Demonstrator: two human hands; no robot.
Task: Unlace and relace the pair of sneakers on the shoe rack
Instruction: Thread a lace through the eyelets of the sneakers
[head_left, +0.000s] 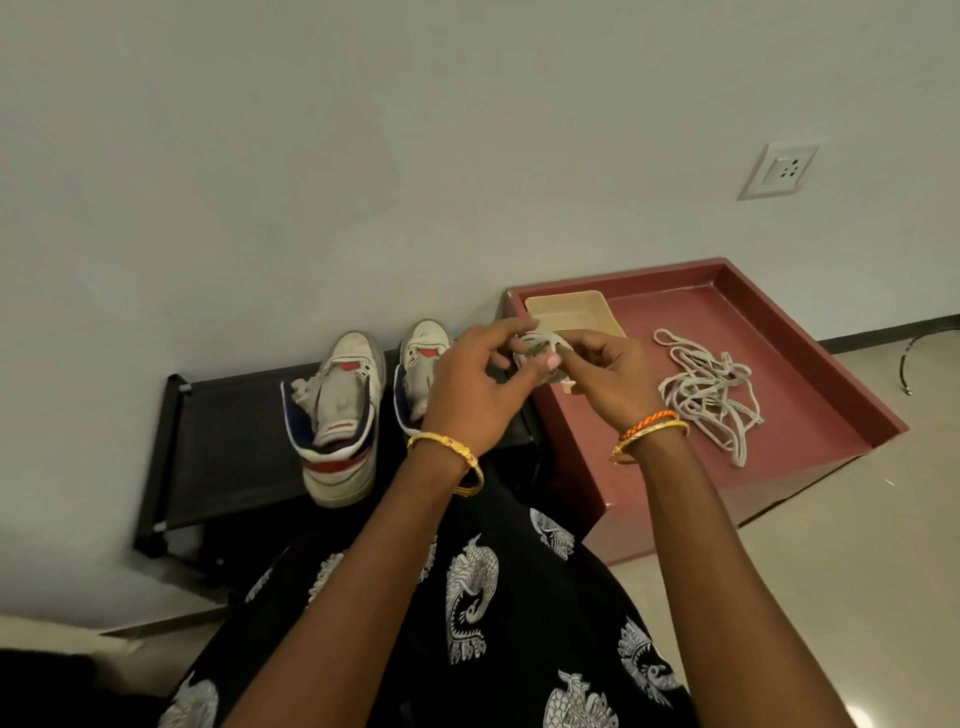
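Both hands (470, 374) (605, 371) pinching, bundling coiled lace (537, 348) between them, other lace (709, 392) lying loose right of right hand, sneakers (340, 410) (418, 374) sitting unlaced left of them, likely needing relacing next.

— Where are your hands against the maroon tray (810, 358)?
— Your left hand (470, 376) and right hand (605, 371) pinch a coiled lace (537, 345) over its near-left corner. A loose lace (709, 392) lies inside it; both sneakers (337, 410) sit left of it on the black rack (228, 431).
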